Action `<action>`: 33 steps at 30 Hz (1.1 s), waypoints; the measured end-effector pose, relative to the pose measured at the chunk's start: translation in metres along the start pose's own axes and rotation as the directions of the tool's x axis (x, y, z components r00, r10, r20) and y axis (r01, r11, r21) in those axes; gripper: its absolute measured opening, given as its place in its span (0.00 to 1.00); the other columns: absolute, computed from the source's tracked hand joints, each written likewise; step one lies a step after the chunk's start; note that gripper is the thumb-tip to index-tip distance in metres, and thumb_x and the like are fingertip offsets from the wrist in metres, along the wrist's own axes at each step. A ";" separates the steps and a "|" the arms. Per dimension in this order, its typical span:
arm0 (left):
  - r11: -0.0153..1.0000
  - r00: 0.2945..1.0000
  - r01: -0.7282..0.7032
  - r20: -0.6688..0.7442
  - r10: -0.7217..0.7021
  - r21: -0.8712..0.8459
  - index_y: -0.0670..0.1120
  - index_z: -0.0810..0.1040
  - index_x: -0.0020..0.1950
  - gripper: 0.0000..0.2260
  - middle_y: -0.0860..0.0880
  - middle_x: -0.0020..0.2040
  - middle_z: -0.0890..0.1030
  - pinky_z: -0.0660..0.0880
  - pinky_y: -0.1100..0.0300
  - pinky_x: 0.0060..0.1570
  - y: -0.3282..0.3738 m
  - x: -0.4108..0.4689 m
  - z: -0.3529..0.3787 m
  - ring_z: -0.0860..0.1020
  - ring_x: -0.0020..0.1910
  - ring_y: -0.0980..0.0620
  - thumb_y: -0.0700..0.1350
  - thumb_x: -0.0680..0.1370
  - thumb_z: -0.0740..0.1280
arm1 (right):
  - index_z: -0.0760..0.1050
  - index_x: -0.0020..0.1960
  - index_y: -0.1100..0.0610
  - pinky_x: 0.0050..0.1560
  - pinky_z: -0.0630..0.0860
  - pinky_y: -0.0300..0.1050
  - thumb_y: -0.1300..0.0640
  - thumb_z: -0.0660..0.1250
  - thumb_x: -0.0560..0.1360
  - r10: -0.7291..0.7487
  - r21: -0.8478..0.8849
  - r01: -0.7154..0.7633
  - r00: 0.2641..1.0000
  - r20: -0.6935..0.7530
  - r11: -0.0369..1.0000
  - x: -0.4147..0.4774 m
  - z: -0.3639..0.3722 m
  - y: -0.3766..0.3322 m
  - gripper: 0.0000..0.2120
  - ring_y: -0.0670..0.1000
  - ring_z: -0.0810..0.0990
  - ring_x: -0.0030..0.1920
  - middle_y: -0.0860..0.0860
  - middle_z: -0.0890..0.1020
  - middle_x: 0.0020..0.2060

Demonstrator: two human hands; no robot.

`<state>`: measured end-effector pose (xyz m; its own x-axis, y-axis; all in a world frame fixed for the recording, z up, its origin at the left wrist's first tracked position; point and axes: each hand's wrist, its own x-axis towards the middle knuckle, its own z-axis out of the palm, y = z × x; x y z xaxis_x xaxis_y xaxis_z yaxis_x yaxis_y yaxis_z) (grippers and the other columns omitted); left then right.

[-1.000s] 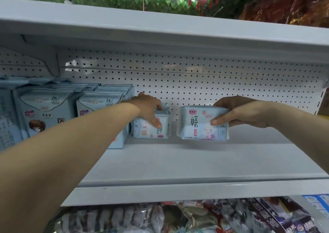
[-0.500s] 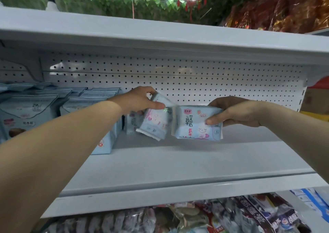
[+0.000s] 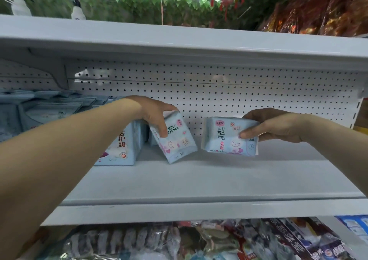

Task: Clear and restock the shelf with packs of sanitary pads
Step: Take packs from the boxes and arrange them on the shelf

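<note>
On the shelf: taller blue packs stand at left.
Left hand: grips tilted pad pack from above, just beside them.
Right hand: pinches second pad pack by its right end, level, apart.

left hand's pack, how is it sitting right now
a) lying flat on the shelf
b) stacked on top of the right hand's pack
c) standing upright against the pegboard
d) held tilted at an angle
d: the left hand grips the slanted pack with its top leaning left, while the right hand holds the near-level pack apart from it.
</note>
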<state>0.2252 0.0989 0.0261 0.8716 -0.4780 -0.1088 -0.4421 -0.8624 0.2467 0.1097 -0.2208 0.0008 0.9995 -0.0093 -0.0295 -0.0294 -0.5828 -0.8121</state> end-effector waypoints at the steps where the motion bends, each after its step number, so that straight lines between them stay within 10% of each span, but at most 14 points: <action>1: 0.999 1.000 0.003 -0.021 -0.002 0.036 0.61 0.64 0.73 0.40 0.54 0.64 0.76 0.70 0.50 0.68 0.000 -0.001 -0.001 0.73 0.65 0.49 0.50 0.66 0.81 | 0.76 0.62 0.59 0.52 0.81 0.41 0.63 0.78 0.69 -0.004 -0.004 0.004 1.000 0.003 1.000 0.001 0.001 -0.001 0.23 0.49 0.86 0.53 0.53 0.87 0.52; 6: 0.986 0.991 0.073 -0.120 -0.055 0.147 0.48 0.78 0.60 0.33 0.53 0.54 0.81 0.76 0.53 0.59 -0.007 -0.006 -0.004 0.79 0.55 0.50 0.63 0.62 0.80 | 0.76 0.61 0.58 0.51 0.80 0.39 0.63 0.78 0.69 -0.021 -0.015 0.021 1.000 0.021 1.000 0.003 0.007 -0.009 0.22 0.48 0.86 0.52 0.52 0.87 0.51; 12: 0.947 0.996 0.081 -0.072 -0.062 0.311 0.56 0.67 0.72 0.37 0.54 0.62 0.73 0.72 0.51 0.63 -0.008 -0.010 -0.004 0.72 0.60 0.49 0.54 0.67 0.80 | 0.76 0.62 0.58 0.52 0.81 0.39 0.63 0.77 0.70 -0.030 -0.020 0.031 0.998 0.048 0.999 0.004 0.008 -0.014 0.22 0.48 0.86 0.52 0.51 0.87 0.50; 33: 0.869 0.975 0.134 -0.220 -0.030 0.475 0.47 0.72 0.66 0.32 0.42 0.61 0.71 0.74 0.53 0.52 -0.010 0.014 0.026 0.73 0.58 0.43 0.54 0.68 0.80 | 0.75 0.63 0.58 0.54 0.81 0.39 0.63 0.77 0.70 -0.010 -0.030 0.011 0.999 0.039 0.999 0.005 0.007 -0.014 0.23 0.49 0.86 0.53 0.53 0.87 0.51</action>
<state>0.2366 0.0967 -0.0031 0.9097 -0.4034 0.0988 -0.3681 -0.8933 -0.2579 0.1153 -0.2071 0.0082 0.9986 0.0277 -0.0440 -0.0182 -0.6070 -0.7945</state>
